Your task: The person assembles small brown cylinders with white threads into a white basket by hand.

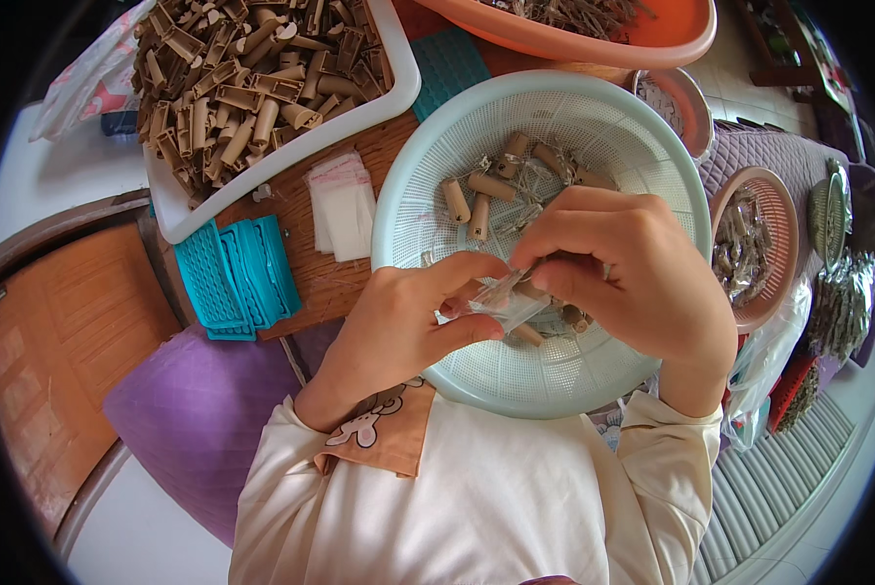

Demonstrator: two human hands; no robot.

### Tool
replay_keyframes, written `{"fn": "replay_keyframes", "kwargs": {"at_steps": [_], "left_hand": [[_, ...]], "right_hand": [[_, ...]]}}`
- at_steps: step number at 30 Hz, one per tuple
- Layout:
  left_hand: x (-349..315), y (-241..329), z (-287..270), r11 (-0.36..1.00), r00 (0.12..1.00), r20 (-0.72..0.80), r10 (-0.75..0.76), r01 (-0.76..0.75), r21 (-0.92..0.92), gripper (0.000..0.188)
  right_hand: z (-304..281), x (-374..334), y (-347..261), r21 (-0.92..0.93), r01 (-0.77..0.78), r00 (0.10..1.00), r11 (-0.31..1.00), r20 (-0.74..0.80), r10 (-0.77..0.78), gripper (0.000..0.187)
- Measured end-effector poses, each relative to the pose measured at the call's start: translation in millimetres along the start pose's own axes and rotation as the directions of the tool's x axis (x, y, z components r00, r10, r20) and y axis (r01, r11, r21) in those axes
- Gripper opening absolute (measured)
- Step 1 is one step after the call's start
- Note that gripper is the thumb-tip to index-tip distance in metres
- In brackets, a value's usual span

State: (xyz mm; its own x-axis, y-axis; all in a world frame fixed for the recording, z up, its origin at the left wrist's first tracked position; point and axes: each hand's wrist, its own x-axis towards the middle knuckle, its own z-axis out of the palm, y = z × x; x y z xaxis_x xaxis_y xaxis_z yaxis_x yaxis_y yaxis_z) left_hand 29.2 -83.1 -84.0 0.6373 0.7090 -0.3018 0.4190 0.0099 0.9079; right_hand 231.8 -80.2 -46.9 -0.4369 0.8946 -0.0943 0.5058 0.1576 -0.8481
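Observation:
Over a pale green mesh basket (391, 229), both my hands are closed on one small clear plastic bag (517, 308). My left hand (398, 314) grips the bag's left side between thumb and fingers. At its upper edge, my right hand (633, 268) pinches with thumb and forefinger. Something small and dark shows between those right fingers, mostly hidden. Below and behind the hands, several brown cylindrical plastic pieces (493, 185) lie in the basket, some with clear bags and small metal bits among them.
A white tub (405, 83) heaped with brown plastic parts (262, 97) stands at the far left. Flat clear bags (342, 210) and blue-green plastic trays (238, 278) lie on the wooden table. An orange basin (594, 44) is at the back; a pink basket (787, 249) sits right.

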Motion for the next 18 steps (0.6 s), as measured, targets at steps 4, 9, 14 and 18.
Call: {"fn": "replay_keyframes", "kwargs": {"at_steps": [4,9,14,18], "left_hand": [[4.4,-4.1,-0.8,1.000,0.999,0.028,-0.023,0.023,0.001,0.038],[10.2,-14.2,3.3,0.980,0.999,0.039,0.023,-0.014,-0.201,0.039],[15.5,-15.7,2.6,0.937,1.000,-0.027,0.009,-0.018,-0.349,0.036],[18.0,-14.7,3.3,0.890,0.998,-0.054,-0.021,-0.006,-0.456,0.034]], "right_hand": [[5.5,5.3,4.2,0.076,0.024,1.000,0.997,0.000,-0.024,0.009],[14.9,5.5,12.7,0.043,0.141,0.986,0.989,-0.095,-0.137,0.013],[23.7,2.3,7.1,0.025,0.035,0.987,0.999,-0.160,-0.030,0.021],[37.4,-0.6,17.7,-0.105,0.113,0.958,0.988,-0.251,-0.136,0.028]]}}
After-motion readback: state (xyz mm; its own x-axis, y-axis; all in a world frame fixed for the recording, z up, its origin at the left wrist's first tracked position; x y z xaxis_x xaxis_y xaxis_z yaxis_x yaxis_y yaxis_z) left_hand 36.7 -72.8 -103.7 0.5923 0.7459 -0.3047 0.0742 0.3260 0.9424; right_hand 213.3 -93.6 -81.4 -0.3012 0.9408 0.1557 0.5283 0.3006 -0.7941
